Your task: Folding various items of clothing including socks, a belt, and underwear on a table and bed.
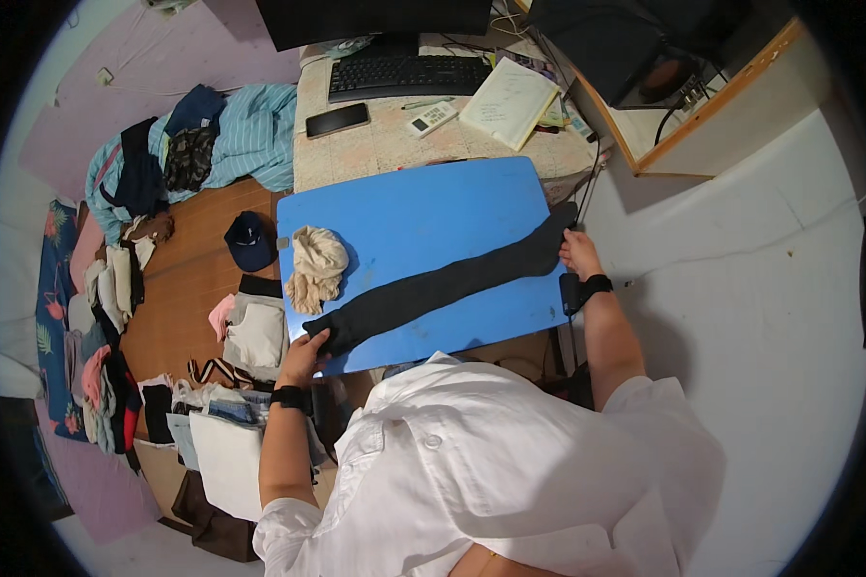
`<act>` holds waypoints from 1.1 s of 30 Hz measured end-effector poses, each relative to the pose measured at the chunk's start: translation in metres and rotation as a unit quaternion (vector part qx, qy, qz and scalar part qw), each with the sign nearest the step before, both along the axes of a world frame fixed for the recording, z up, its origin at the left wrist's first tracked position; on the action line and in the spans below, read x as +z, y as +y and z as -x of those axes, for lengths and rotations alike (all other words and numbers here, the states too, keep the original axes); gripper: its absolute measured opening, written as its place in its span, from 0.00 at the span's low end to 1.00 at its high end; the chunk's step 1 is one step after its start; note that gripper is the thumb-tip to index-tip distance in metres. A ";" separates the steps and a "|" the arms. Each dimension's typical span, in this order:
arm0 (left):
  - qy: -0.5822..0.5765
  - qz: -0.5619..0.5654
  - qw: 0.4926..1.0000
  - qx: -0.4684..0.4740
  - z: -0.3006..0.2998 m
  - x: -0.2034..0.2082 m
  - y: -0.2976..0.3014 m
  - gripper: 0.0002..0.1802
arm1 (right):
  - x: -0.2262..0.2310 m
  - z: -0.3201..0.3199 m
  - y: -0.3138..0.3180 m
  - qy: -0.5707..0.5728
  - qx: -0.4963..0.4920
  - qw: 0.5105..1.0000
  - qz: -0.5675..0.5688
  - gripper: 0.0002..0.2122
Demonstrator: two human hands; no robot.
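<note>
You face a cloth-covered desk (322, 154), a wood-edged cabinet (751, 113) far right, a lilac wall (188, 58) far left, and a brown wooden surface (178, 288) left.

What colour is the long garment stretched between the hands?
The long garment is dark charcoal, nearly black; the head view shows it best.

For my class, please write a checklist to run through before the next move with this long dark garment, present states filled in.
1. Left grip on the dark garment at its left end: ok.
2. Right grip near its other end: ok.
3. Garment stretched out lengthwise: ok.
4. Garment wholly over the blue table: not ok, right tip passes the edge.
5. Garment clear of the beige cloth: cannot tell, very close.
</note>
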State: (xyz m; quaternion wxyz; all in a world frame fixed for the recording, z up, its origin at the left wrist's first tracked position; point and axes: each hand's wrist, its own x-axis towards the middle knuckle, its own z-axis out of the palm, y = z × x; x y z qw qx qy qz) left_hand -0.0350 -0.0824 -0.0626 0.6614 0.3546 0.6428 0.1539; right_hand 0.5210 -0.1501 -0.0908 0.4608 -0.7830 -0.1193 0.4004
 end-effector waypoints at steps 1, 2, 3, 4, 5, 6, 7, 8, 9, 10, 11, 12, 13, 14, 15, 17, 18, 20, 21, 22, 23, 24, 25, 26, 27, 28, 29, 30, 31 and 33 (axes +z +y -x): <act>-0.009 0.018 1.000 0.012 -0.002 0.000 -0.001 0.15 | 0.008 0.010 0.000 -0.003 -0.003 1.000 -0.002 0.16; -0.017 0.036 0.999 0.024 -0.003 0.000 -0.002 0.15 | 0.013 0.014 0.000 -0.006 -0.007 1.000 -0.004 0.17; -0.044 0.043 0.998 0.004 0.000 -0.004 0.000 0.17 | 0.014 0.013 -0.001 -0.018 0.029 0.999 -0.012 0.22; -0.043 0.042 0.998 0.000 0.003 -0.008 -0.001 0.17 | 0.014 0.014 -0.002 -0.018 0.025 0.999 -0.013 0.22; -0.051 0.049 0.997 0.008 0.005 -0.011 -0.002 0.19 | 0.013 0.017 -0.001 -0.088 0.058 0.994 0.002 0.24; -0.058 0.057 0.997 0.015 0.005 -0.011 -0.001 0.22 | 0.017 0.021 0.000 -0.157 0.089 0.983 0.018 0.26; -0.057 0.056 0.997 0.012 0.005 -0.012 -0.001 0.22 | 0.025 0.024 0.001 -0.137 0.135 0.980 0.045 0.30; -0.050 0.022 0.998 0.007 0.007 -0.014 0.000 0.22 | 0.022 0.022 0.003 -0.137 0.132 0.981 0.045 0.30; -0.044 -0.012 0.999 0.001 0.008 -0.017 0.000 0.23 | 0.018 0.021 0.003 -0.122 0.169 0.975 0.072 0.30; -0.043 -0.013 0.999 0.004 0.015 -0.024 -0.001 0.23 | 0.025 0.029 0.008 -0.107 0.212 0.966 0.098 0.30; -0.036 -0.046 0.998 0.017 0.022 -0.033 0.000 0.23 | 0.036 0.034 0.008 -0.090 0.259 0.956 0.109 0.27; -0.032 -0.079 0.996 0.026 0.024 -0.038 0.002 0.22 | 0.033 0.032 0.006 -0.091 0.257 0.956 0.108 0.27; -0.002 -0.089 0.996 0.029 0.018 -0.024 0.002 0.21 | 0.024 0.027 0.003 -0.130 0.251 0.954 0.098 0.24; -0.003 -0.089 0.996 0.025 0.019 -0.029 0.005 0.21 | 0.014 0.022 0.001 -0.170 0.246 0.950 0.087 0.21; 0.024 -0.119 0.992 0.036 0.024 -0.034 0.008 0.21 | -0.013 0.008 -0.001 -0.243 0.218 0.943 0.069 0.18; 0.055 -0.146 0.986 0.053 0.034 -0.038 0.006 0.21 | -0.014 0.014 0.000 -0.189 0.173 0.966 0.039 0.17; 0.060 -0.166 0.981 0.078 0.035 -0.036 0.006 0.20 | -0.014 0.016 -0.002 -0.137 0.120 0.983 0.012 0.17; 0.069 -0.186 0.974 0.109 0.042 -0.038 0.003 0.19 | 0.007 0.037 -0.001 -0.096 0.085 0.992 0.015 0.17; 0.085 -0.190 0.973 0.105 0.046 -0.041 0.003 0.18 | 0.015 0.043 -0.002 -0.057 0.043 0.997 0.019 0.18; 0.102 -0.193 0.971 0.101 0.048 -0.045 0.003 0.17 | 0.009 0.040 -0.001 -0.057 0.042 0.997 0.018 0.18; 0.102 -0.194 0.970 0.100 0.051 -0.049 0.003 0.17 | -0.003 0.035 0.000 -0.023 0.026 0.999 -0.004 0.17; 0.112 -0.185 0.972 0.096 0.052 -0.051 0.003 0.16 | -0.004 0.035 0.002 0.011 0.009 1.000 -0.025 0.15; 0.122 -0.175 0.973 0.092 0.053 -0.053 0.002 0.16 | -0.005 0.037 0.004 0.011 0.010 1.000 -0.024 0.15; 0.123 -0.175 0.972 0.092 0.056 -0.056 0.001 0.16 | -0.007 0.040 0.007 -0.004 -0.041 0.999 -0.019 0.14; 0.135 -0.180 0.970 0.087 0.057 -0.057 0.002 0.16 | -0.005 0.042 0.010 -0.019 -0.091 0.996 -0.014 0.14; 0.147 -0.184 0.968 0.083 0.058 -0.058 0.002 0.16 | -0.007 0.040 0.012 -0.019 -0.090 0.996 -0.015 0.14; 0.148 -0.184 0.968 0.085 0.059 -0.059 0.001 0.16 | -0.009 0.037 0.015 -0.108 -0.060 0.992 0.005 0.17; 0.135 -0.186 0.970 0.081 0.056 -0.056 0.001 0.16 | -0.013 0.034 0.017 -0.195 -0.032 0.980 0.026 0.21; 0.121 -0.189 0.971 0.076 0.054 -0.054 0.002 0.15 | -0.025 0.028 0.019 -0.196 -0.035 0.980 0.027 0.21; 0.121 -0.199 0.969 0.080 0.053 -0.054 0.002 0.15 | -0.045 0.025 0.030 -0.424 -0.057 0.902 0.055 0.21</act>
